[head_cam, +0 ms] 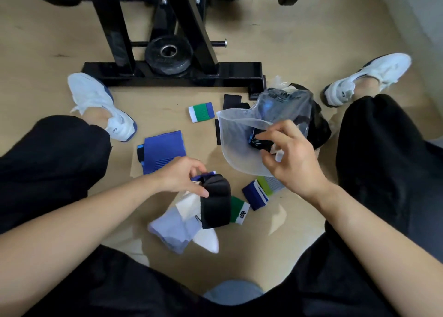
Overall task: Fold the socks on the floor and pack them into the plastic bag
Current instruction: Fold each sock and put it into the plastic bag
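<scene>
Black bench frame, weight plate, white sneakers

right shoe showing "ANTA" on its heel tab, left shoe carrying blurred lettering, white print inside plastic bag appearing illegible

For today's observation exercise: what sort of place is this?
Likely a home gym or workout room: a black steel equipment frame, a weight plate against it, and wood-look flooring.
</scene>
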